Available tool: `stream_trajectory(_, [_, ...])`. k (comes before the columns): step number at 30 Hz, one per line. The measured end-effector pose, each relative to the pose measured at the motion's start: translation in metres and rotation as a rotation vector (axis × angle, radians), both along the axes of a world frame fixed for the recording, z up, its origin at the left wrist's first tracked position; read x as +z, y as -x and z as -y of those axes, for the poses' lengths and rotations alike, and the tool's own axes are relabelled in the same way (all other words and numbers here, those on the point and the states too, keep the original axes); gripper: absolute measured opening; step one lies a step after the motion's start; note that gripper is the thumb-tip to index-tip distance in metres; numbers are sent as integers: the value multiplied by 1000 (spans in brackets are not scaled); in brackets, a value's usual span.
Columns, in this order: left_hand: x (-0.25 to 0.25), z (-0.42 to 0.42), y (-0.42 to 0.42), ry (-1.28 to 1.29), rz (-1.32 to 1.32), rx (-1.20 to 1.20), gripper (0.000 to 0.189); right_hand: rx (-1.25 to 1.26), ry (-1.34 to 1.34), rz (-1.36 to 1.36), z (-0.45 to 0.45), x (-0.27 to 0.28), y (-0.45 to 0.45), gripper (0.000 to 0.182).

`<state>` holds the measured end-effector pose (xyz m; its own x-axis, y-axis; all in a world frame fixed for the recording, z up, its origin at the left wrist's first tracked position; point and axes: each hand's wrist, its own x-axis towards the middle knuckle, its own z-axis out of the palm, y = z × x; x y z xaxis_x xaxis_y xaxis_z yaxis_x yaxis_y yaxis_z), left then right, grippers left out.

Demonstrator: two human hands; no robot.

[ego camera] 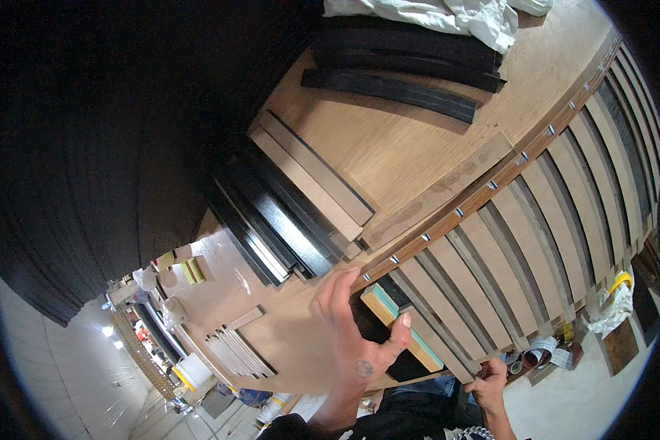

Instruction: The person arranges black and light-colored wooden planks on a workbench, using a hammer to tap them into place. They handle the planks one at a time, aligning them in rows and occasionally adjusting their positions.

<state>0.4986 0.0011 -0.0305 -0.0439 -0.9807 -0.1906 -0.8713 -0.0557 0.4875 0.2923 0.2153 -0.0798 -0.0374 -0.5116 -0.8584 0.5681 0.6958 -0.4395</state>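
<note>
My left hand is spread, with its fingertips at the near end of a brown wooden rail set with metal pins. Its thumb lies over a wood block with a teal layer, beside the first of the strips. My right hand grips the near end of a narrow grey-brown strip. Beyond it, several tan strips with darker edges lie side by side, their far ends against the rail. A black surface shows under the block.
Black glossy mouldings and two tan strips lie on the wood-topped table. Further black mouldings and white cloth are at the back. Thin pale sticks and a yellow sponge-like block lie left. A tape roll sits right.
</note>
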Motion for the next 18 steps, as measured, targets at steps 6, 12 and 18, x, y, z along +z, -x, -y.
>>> stream_trajectory(6, [9, -5, 5, -74, -18, 78, 92, 152, 55, -140, 22, 7, -2, 47])
stream_trajectory(12, [14, -4, 6, -11, -29, 3, 79, 39, 20, -211, 61, 31, -24, 37])
stream_trajectory(18, [17, -9, -2, -33, -16, -19, 81, 158, 39, -401, 61, 33, -34, 40])
